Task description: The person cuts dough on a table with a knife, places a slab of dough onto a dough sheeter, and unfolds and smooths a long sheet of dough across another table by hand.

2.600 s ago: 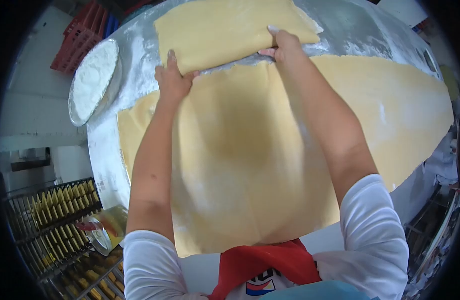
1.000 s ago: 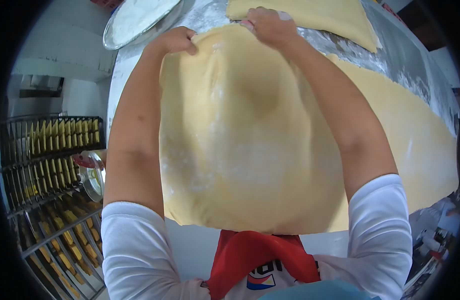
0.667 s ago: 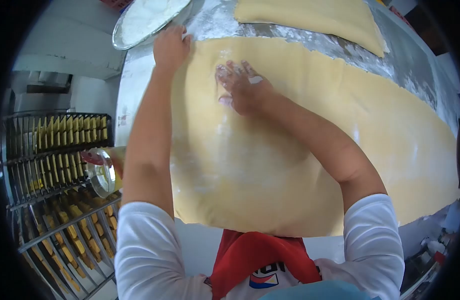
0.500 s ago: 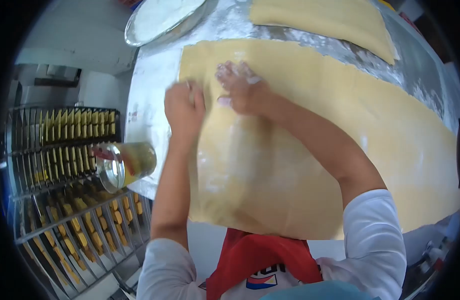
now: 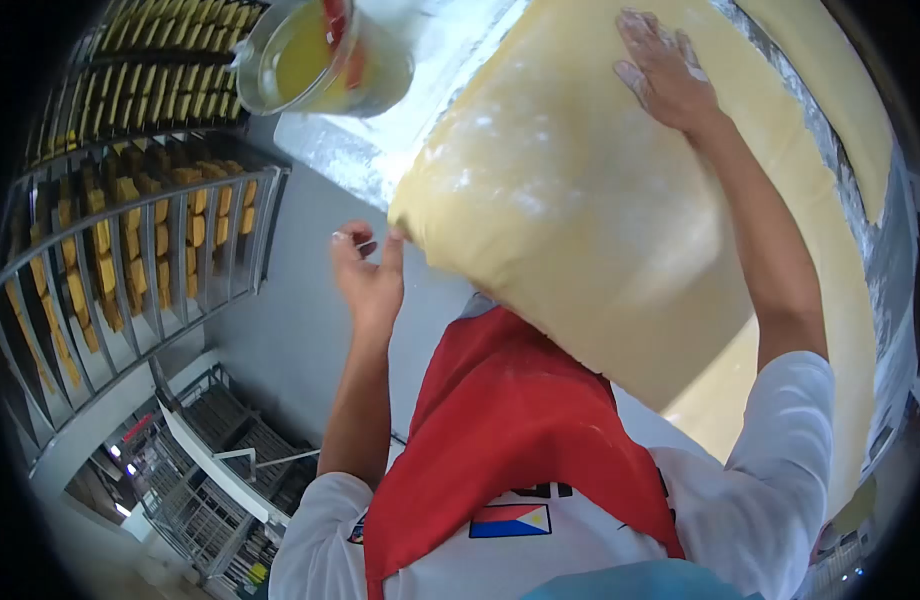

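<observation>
A large sheet of pale yellow dough [image 5: 580, 190], dusted with flour in spots, covers much of the table, its front edge reaching the red apron. My right hand [image 5: 670, 80] lies flat on the dough towards the back, fingers spread and floury. At the near left corner of the sheet is my left hand [image 5: 368, 280], its thumb tip at the dough's edge. The fingers of that hand are partly curled and apart from the thumb, with no dough visible between them.
A clear container of yellow liquid with a red-handled tool [image 5: 325, 60] stands at the table's left edge. Racks of yellow pieces [image 5: 130, 250] are at the left. Another dough sheet [image 5: 840, 80] lies at the far right. The floured table corner [image 5: 350, 160] juts out left.
The view has turned left and down. My left hand has gone from the sheet's left side to its near left corner, and its fingers have loosened. My right hand stays on the dough, now flatter.
</observation>
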{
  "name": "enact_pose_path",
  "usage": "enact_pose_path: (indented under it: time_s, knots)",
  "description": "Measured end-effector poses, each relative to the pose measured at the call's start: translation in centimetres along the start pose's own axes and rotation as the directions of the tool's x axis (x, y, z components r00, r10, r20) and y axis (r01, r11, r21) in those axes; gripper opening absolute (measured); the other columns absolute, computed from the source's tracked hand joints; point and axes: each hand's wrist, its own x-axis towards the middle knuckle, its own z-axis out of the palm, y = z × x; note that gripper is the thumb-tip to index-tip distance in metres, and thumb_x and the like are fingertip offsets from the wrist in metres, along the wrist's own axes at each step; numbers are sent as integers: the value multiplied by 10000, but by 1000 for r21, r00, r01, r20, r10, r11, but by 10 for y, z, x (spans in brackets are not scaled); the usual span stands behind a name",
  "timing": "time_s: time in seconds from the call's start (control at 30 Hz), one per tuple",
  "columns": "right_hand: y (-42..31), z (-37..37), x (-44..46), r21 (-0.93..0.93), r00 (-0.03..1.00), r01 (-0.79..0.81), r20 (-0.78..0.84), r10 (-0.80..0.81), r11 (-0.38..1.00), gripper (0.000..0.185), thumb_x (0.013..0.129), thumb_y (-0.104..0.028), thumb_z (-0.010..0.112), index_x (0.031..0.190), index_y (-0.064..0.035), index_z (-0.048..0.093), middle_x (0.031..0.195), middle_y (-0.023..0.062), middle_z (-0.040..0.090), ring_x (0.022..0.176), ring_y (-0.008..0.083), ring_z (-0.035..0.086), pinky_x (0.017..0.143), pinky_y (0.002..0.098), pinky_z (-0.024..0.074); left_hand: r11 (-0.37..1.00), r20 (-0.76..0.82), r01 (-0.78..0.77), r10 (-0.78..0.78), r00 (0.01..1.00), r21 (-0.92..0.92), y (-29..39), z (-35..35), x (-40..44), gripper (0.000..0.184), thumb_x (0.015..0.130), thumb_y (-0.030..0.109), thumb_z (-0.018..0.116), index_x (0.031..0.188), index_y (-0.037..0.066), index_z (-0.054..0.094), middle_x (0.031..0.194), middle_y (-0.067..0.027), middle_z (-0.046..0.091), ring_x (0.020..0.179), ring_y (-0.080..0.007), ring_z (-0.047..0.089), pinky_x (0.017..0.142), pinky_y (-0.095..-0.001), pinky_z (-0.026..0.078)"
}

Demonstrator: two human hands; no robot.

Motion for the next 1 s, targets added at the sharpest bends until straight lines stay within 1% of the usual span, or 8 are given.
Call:
enact_pose_path:
  time_s: [0.17,0.23,0.37,0.53,0.6,0.73,0.93,1.0]
  knots:
    - [-17,8,8,25,957,-289,38,288,957,693,1014,-376,429,1578,-60,181,1641,209,149,1535,333,98,1225,553,89,665,469,554,-329,820,-501,-15,16,9,308,855,189,789,972,1,575,853,-80,638,708,-136,572,629,-293,494]
    - [-70,15,-12,195,851,-501,-64,521,843,645,970,-378,506,1512,-61,360,1552,240,354,1467,355,305,1185,515,264,676,533,553,-271,801,-487,-13,4,13,274,860,185,779,924,8,581,771,-58,633,634,-123,550,598,-287,484]
    - [-150,39,-85,-108,995,-87,40,92,990,660,1029,-426,406,1585,-130,209,1648,135,188,1522,375,126,1226,549,102,810,400,293,-79,913,-508,-31,0,39,241,885,196,736,805,19,593,635,-26,614,529,-107,530,537,-275,460]
    - [-230,45,-168,-121,992,-94,79,104,988,658,1026,-444,398,1587,-152,219,1663,88,153,1532,357,91,1201,637,72,937,426,158,-10,905,-313,-62,-10,44,236,925,209,718,898,4,603,729,-54,621,581,-117,569,522,-258,470]
    - [-268,39,-184,-87,989,-33,143,46,996,631,1028,-444,394,1588,-204,231,1665,72,148,1534,352,82,1192,656,66,440,658,646,-149,738,-624,-85,1,21,239,938,252,688,911,32,598,725,-69,655,578,-155,608,570,-318,514]
    - [-276,22,-171,-49,973,-1,229,12,999,638,1020,-473,398,1580,-198,263,1669,93,123,1532,369,79,1197,638,61,140,894,883,105,436,-447,-68,31,-27,226,1003,276,596,1022,52,583,890,-86,668,758,-195,662,708,-362,560]
    - [-157,21,-153,-3,963,-264,50,263,965,600,1022,-414,403,1546,-133,326,1630,128,241,1502,385,195,1185,619,151,287,798,759,33,602,-585,-8,23,-53,152,995,217,595,1017,73,551,943,-86,660,768,-210,662,751,-390,564]
    - [-73,21,-142,59,885,-459,-62,462,886,577,1000,-384,416,1504,-104,391,1595,153,313,1467,389,271,1159,615,213,44,769,768,60,636,-639,0,20,-56,177,973,160,611,1109,53,574,922,-59,659,799,-178,665,733,-361,572]
